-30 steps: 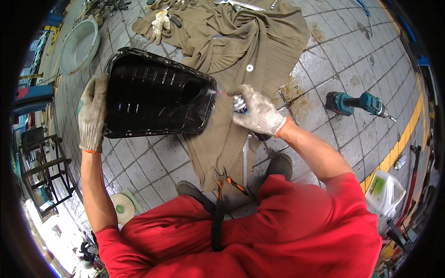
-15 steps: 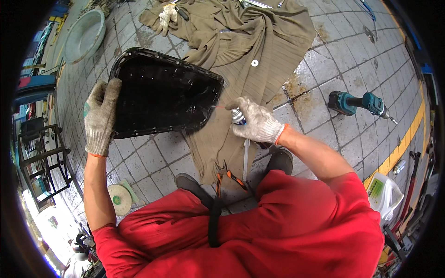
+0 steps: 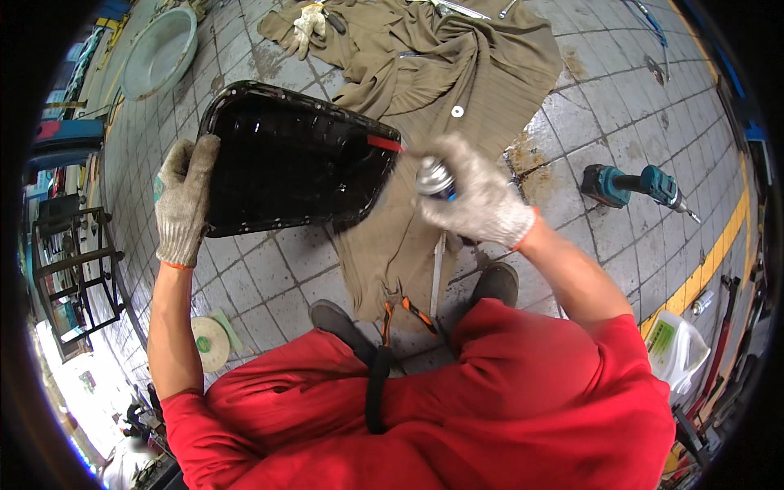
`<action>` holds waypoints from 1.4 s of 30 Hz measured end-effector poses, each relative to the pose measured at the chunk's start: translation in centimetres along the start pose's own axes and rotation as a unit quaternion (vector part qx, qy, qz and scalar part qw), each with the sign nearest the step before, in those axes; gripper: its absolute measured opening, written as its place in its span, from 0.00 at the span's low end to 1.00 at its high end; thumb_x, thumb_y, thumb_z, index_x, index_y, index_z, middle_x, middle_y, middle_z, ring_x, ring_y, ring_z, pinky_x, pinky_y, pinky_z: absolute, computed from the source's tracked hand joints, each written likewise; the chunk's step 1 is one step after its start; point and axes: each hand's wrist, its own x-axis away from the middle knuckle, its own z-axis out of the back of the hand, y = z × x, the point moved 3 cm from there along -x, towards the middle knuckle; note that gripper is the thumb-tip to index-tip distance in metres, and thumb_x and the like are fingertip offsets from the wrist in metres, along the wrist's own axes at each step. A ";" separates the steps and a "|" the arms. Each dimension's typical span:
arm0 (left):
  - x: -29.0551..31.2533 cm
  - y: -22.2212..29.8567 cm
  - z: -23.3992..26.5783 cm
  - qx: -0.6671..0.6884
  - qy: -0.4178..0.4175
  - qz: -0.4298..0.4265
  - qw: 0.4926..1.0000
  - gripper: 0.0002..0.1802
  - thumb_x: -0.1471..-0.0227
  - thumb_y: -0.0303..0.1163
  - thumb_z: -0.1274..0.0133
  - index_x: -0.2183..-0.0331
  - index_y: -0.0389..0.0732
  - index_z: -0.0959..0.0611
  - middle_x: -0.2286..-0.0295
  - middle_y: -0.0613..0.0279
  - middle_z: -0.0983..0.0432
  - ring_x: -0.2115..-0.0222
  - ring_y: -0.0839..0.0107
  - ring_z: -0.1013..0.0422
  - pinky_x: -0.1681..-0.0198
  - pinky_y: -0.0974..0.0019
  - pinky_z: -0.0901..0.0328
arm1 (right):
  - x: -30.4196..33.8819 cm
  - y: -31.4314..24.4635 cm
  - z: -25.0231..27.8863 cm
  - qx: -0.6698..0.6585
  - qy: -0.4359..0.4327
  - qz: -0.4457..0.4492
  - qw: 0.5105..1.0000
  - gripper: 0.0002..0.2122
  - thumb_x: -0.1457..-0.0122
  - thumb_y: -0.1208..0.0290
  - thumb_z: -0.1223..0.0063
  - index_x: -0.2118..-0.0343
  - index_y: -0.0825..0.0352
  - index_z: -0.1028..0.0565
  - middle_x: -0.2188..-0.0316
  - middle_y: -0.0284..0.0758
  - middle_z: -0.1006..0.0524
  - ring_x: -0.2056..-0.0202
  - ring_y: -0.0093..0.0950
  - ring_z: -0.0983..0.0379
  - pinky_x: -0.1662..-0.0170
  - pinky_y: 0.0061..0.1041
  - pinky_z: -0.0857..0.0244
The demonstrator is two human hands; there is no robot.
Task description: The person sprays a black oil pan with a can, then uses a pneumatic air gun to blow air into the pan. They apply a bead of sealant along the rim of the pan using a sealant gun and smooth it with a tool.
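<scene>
A black metal oil pan (image 3: 286,171), its rim dotted with bolt holes, is held up with its hollow side facing me. My left hand (image 3: 181,204), in a knitted work glove, grips the pan's left edge, thumb over the rim. Off the pan's right end, my gloved right hand (image 3: 486,196) is wrapped round a spray can (image 3: 434,177). A red straw (image 3: 384,144) from its nozzle reaches over the pan's right rim. The right hand is somewhat blurred, and most of the can is hidden in it. The inside of the pan looks wet and shiny.
A brown cloth (image 3: 376,261) covers the tiled floor ahead, with a washer (image 3: 457,111) and a loose glove (image 3: 309,28) on it. Orange-handled pliers (image 3: 401,309) lie between my feet. At right are a teal cordless drill (image 3: 629,185) and white jug (image 3: 678,351); a basin (image 3: 128,61) stands far left.
My right hand has moved up and slightly right with the spray can. The red straw now shows against the pan's right rim. The left hand still holds the pan, nearly unmoved.
</scene>
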 end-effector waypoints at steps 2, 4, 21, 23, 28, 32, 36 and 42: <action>0.2 0.1 0.3 -0.004 -0.003 0.031 1.000 0.31 0.36 0.57 0.36 0.62 0.32 0.16 0.72 0.67 0.26 0.68 0.75 0.35 0.62 0.68 0.35 | -0.5 -2.1 2.1 -0.043 0.109 -0.006 0.993 0.29 0.46 0.76 0.29 0.40 0.62 0.28 0.51 0.36 0.22 0.50 0.29 0.21 0.44 0.32 0.26; 0.0 -1.5 0.3 0.005 0.033 -0.008 0.999 0.31 0.37 0.56 0.35 0.61 0.31 0.16 0.70 0.67 0.24 0.67 0.75 0.32 0.61 0.68 0.34 | -0.4 -1.9 2.2 0.011 0.130 0.035 0.991 0.29 0.47 0.76 0.28 0.41 0.62 0.27 0.50 0.37 0.22 0.50 0.30 0.22 0.44 0.31 0.26; 0.9 -1.5 -1.7 0.047 0.047 0.095 0.993 0.53 0.41 0.60 0.33 0.36 0.21 0.29 0.43 0.39 0.24 0.38 0.54 0.29 0.32 0.58 0.39 | -3.3 2.0 -3.3 0.077 -0.008 -0.031 0.997 0.27 0.45 0.65 0.34 0.40 0.52 0.27 0.53 0.43 0.25 0.51 0.46 0.21 0.47 0.47 0.25; 1.0 -1.7 -1.9 0.025 0.063 0.100 0.993 0.51 0.40 0.58 0.33 0.37 0.21 0.28 0.43 0.39 0.23 0.40 0.55 0.27 0.34 0.59 0.37 | -4.4 2.4 -3.9 0.071 0.011 0.016 0.997 0.26 0.43 0.64 0.35 0.41 0.53 0.26 0.54 0.42 0.24 0.51 0.45 0.21 0.48 0.47 0.25; 0.9 -0.3 -1.9 0.015 0.074 0.075 0.994 0.42 0.38 0.53 0.33 0.42 0.22 0.22 0.51 0.46 0.18 0.48 0.62 0.25 0.40 0.63 0.33 | -6.7 3.3 -4.9 0.075 0.011 0.008 0.997 0.24 0.41 0.64 0.35 0.41 0.54 0.27 0.54 0.43 0.23 0.52 0.44 0.21 0.48 0.46 0.25; 1.1 1.8 -2.9 0.033 0.060 0.017 0.998 0.22 0.34 0.42 0.34 0.59 0.30 0.16 0.68 0.64 0.21 0.65 0.76 0.32 0.58 0.70 0.33 | -7.3 4.2 -5.0 0.088 0.030 -0.015 0.996 0.25 0.41 0.63 0.36 0.40 0.55 0.27 0.54 0.42 0.24 0.52 0.44 0.21 0.48 0.44 0.25; 1.2 3.3 -3.2 0.004 0.030 0.014 0.999 0.19 0.34 0.41 0.35 0.59 0.31 0.15 0.68 0.65 0.21 0.66 0.78 0.32 0.60 0.71 0.33 | -6.8 5.0 -5.2 0.095 0.032 -0.015 0.995 0.25 0.41 0.62 0.36 0.40 0.54 0.27 0.53 0.43 0.25 0.54 0.44 0.20 0.50 0.45 0.24; 1.0 6.0 -4.7 0.051 0.022 -0.020 0.998 0.17 0.34 0.39 0.35 0.58 0.31 0.15 0.67 0.64 0.20 0.65 0.78 0.29 0.58 0.72 0.33 | -5.7 3.8 -5.1 0.162 -0.028 0.000 0.986 0.27 0.45 0.65 0.34 0.40 0.53 0.25 0.53 0.45 0.25 0.54 0.47 0.20 0.53 0.46 0.22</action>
